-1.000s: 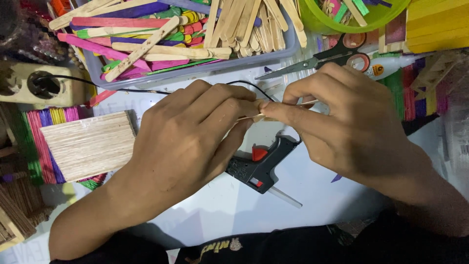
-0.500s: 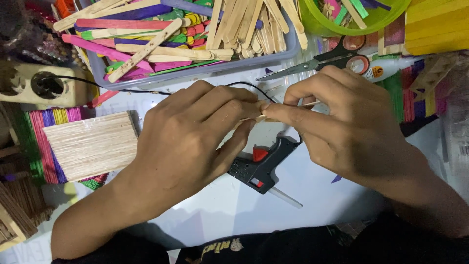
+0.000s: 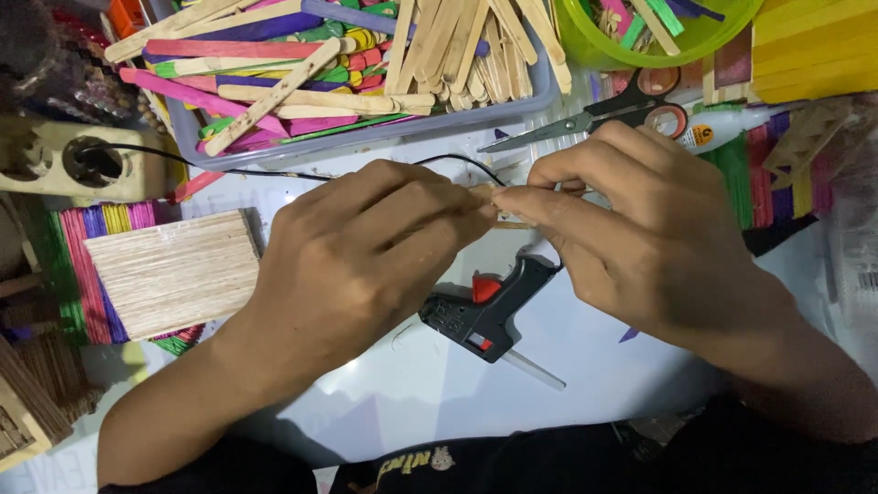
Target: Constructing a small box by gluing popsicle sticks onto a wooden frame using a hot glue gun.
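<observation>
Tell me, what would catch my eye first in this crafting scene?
Two bare hands meet at the centre: the left hand and right hand pinch a small piece of wood between their fingertips. Just below them a black glue gun with a red trigger lies on the white table. Along the top, a clear tray brims with coloured and plain craft sticks.
</observation>
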